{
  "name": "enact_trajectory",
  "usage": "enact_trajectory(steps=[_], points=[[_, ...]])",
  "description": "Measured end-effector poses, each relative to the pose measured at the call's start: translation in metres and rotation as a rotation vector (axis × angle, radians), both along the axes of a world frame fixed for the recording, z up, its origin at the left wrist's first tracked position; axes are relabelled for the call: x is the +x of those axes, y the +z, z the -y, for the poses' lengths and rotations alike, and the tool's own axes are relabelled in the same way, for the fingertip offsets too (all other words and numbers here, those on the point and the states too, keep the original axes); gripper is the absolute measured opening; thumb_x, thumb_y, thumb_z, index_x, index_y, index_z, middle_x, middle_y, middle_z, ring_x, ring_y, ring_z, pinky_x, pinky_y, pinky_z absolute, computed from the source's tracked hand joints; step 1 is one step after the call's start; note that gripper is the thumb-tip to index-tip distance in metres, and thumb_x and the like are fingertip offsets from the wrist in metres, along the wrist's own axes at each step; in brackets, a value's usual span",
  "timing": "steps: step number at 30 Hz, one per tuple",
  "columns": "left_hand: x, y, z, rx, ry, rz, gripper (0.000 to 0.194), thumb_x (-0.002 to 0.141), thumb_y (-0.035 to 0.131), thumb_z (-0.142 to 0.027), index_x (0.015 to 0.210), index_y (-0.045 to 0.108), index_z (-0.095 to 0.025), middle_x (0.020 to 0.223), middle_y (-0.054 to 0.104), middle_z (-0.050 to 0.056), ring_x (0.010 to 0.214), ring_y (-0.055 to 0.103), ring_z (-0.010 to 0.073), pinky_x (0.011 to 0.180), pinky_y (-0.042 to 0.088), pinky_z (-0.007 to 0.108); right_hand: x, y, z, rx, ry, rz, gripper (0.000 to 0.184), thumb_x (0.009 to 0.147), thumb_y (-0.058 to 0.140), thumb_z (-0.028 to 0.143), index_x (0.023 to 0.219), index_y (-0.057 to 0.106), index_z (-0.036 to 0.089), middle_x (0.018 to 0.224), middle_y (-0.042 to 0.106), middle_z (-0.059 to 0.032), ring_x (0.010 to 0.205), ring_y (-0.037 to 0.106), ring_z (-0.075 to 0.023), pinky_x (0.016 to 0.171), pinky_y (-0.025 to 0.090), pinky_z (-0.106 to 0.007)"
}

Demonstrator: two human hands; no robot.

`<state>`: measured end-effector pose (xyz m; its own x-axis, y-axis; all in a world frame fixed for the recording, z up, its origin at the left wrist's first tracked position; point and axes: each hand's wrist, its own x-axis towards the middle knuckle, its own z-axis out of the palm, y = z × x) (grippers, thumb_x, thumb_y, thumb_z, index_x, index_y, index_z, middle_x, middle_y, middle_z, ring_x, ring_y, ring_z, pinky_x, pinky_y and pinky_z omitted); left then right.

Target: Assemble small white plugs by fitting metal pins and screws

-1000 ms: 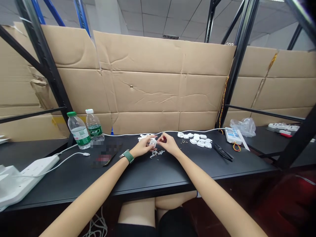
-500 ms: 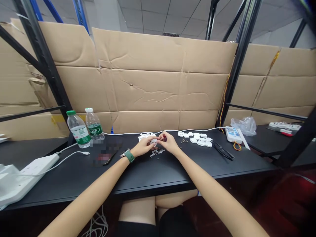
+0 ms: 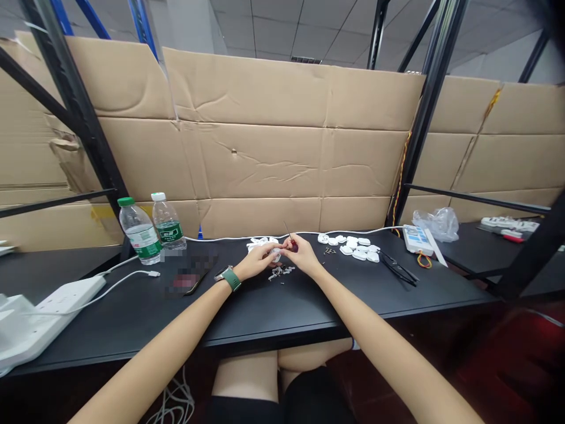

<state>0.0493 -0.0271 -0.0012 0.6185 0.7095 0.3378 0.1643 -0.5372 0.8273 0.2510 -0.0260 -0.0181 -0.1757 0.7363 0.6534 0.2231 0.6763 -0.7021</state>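
Over the middle of the dark table, my left hand (image 3: 260,258) is closed around a small rounded white plastic piece (image 3: 276,255). My right hand (image 3: 302,254) meets it from the other side, its fingers wrapped on a screwdriver with a red handle (image 3: 293,247); the thin shaft points up and away from the piece. Fingertips of both hands are close together at the white piece. Below them lies a small heap of pale little parts (image 3: 281,272). Behind my left hand sit more white plastic pieces (image 3: 263,241), partly hidden by it.
Several white pieces (image 3: 359,249) lie to the right, near small screws (image 3: 329,251) and black-handled pliers (image 3: 398,270). At left stand two bottles (image 3: 169,228), a phone (image 3: 194,277) and a white power strip (image 3: 57,306). A cardboard wall (image 3: 273,159) closes the back.
Both hands stay in nearly the same place. The white piece has turned slightly between the fingers; the screwdriver still points up.
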Motion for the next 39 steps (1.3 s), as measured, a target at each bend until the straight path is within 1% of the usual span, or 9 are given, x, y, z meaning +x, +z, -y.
enact_trajectory(steps=[6, 12, 17, 22, 25, 28, 32, 36, 39], points=[[0.000, -0.003, -0.003, -0.006, -0.012, 0.008, 0.048, 0.098, 0.054, -0.055, 0.134, 0.066, -0.026, 0.141, 0.060, 0.012, 0.103, 0.073, 0.0261, 0.086, 0.064, 0.044, -0.001, 0.001, 0.002, 0.003, -0.026, 0.026, 0.039, 0.080, 0.071, 0.045, 0.072, 0.039, 0.024, 0.078, 0.057, 0.0015, 0.072, 0.050, -0.0161, 0.071, 0.044, -0.028], [0.003, 0.000, 0.000, -0.005, -0.031, 0.008, 0.049, 0.098, 0.054, -0.057, 0.132, 0.068, -0.026, 0.135, 0.065, 0.010, 0.101, 0.073, 0.0252, 0.088, 0.064, 0.045, 0.000, -0.002, -0.002, 0.019, -0.083, 0.033, 0.045, 0.077, 0.075, 0.049, 0.071, 0.038, 0.024, 0.072, 0.048, 0.0034, 0.068, 0.043, -0.0153, 0.065, 0.039, -0.027], [0.004, 0.000, 0.001, -0.018, -0.002, 0.004, 0.051, 0.097, 0.054, -0.059, 0.130, 0.068, -0.022, 0.136, 0.063, 0.012, 0.101, 0.074, 0.0265, 0.087, 0.064, 0.045, 0.000, -0.002, -0.005, 0.003, -0.134, 0.056, 0.049, 0.076, 0.077, 0.051, 0.069, 0.037, 0.023, 0.070, 0.045, 0.0047, 0.066, 0.041, -0.0141, 0.063, 0.036, -0.026], [-0.002, -0.004, -0.008, 0.023, 0.081, -0.012, 0.053, 0.097, 0.053, -0.061, 0.130, 0.066, -0.021, 0.133, 0.065, 0.013, 0.093, 0.077, 0.0257, 0.083, 0.065, 0.043, 0.004, -0.003, -0.006, -0.088, -0.147, 0.093, 0.038, 0.076, 0.074, 0.037, 0.071, 0.038, 0.023, 0.066, 0.049, 0.0067, 0.063, 0.043, -0.0130, 0.064, 0.036, -0.026], [-0.009, -0.007, -0.016, 0.061, 0.150, -0.019, 0.055, 0.096, 0.053, -0.062, 0.130, 0.066, -0.021, 0.132, 0.067, 0.014, 0.090, 0.077, 0.0258, 0.080, 0.065, 0.041, 0.008, -0.005, -0.003, -0.161, -0.038, 0.183, 0.030, 0.074, 0.067, 0.021, 0.071, 0.038, 0.023, 0.068, 0.060, 0.0052, 0.065, 0.054, -0.0138, 0.067, 0.041, -0.025], [-0.016, -0.010, -0.023, 0.053, 0.175, -0.008, 0.058, 0.095, 0.053, -0.064, 0.130, 0.066, -0.020, 0.131, 0.068, 0.014, 0.088, 0.078, 0.0262, 0.079, 0.065, 0.042, 0.011, -0.006, 0.000, -0.214, 0.079, 0.258, 0.030, 0.071, 0.059, 0.008, 0.068, 0.033, 0.024, 0.074, 0.068, 0.0021, 0.074, 0.066, -0.0163, 0.071, 0.046, -0.026], [-0.020, -0.012, -0.027, 0.034, 0.192, 0.002, 0.063, 0.093, 0.053, -0.067, 0.132, 0.065, -0.019, 0.133, 0.068, 0.015, 0.089, 0.078, 0.0262, 0.080, 0.065, 0.041, 0.012, -0.007, 0.001, -0.228, 0.094, 0.287, 0.032, 0.071, 0.055, 0.002, 0.067, 0.031, 0.024, 0.074, 0.071, 0.0010, 0.080, 0.072, -0.0186, 0.073, 0.050, -0.026], [-0.017, -0.010, -0.023, 0.029, 0.170, 0.000, 0.060, 0.093, 0.054, -0.066, 0.130, 0.066, -0.020, 0.134, 0.067, 0.014, 0.089, 0.078, 0.0251, 0.079, 0.065, 0.039, 0.011, -0.010, -0.003, -0.200, 0.076, 0.344, 0.031, 0.070, 0.049, -0.001, 0.066, 0.031, 0.023, 0.072, 0.070, 0.0014, 0.075, 0.071, -0.0167, 0.069, 0.048, -0.024], [-0.016, -0.009, -0.021, 0.025, 0.167, 0.007, 0.059, 0.093, 0.055, -0.066, 0.129, 0.067, -0.020, 0.133, 0.067, 0.014, 0.087, 0.078, 0.0254, 0.078, 0.065, 0.039, 0.011, -0.012, -0.005, -0.154, 0.056, 0.392, 0.031, 0.071, 0.051, 0.000, 0.068, 0.032, 0.023, 0.073, 0.069, 0.0015, 0.075, 0.069, -0.0161, 0.070, 0.046, -0.024]])
